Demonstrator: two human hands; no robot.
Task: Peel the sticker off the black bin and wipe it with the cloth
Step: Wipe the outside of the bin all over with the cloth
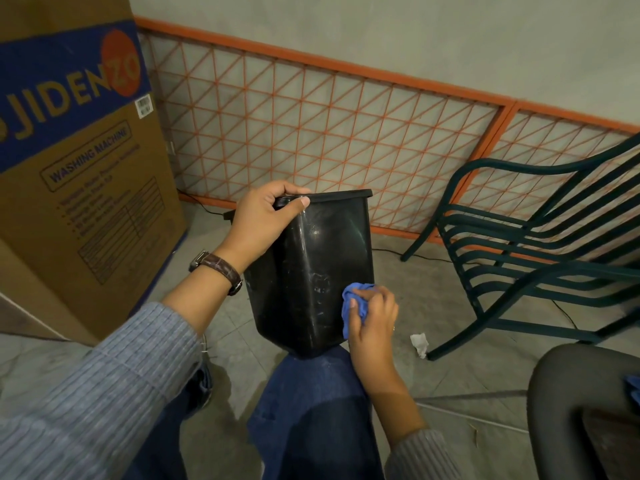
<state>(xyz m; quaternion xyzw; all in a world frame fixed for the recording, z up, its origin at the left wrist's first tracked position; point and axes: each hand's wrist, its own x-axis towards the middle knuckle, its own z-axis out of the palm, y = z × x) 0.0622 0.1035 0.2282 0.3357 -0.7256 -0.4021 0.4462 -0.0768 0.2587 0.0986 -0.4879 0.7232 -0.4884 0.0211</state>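
Grey tiled floor [450, 375], orange grid fence [329, 133] behind. Black bin [311, 271] sits propped on my knee [311, 393]; my left hand [263, 216] grips its rim, my right hand [375, 320] holds the bunched blue cloth [353, 299] pressed against its lower side.

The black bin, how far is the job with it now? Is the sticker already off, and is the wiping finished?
Done, it seems: no sticker shows on the black bin, only a faint whitish mark; a crumpled white scrap on the floor may be it. In hand: the left hand grips the rim, the right hand presses the blue cloth beside that mark. Left: wiping the mark away.
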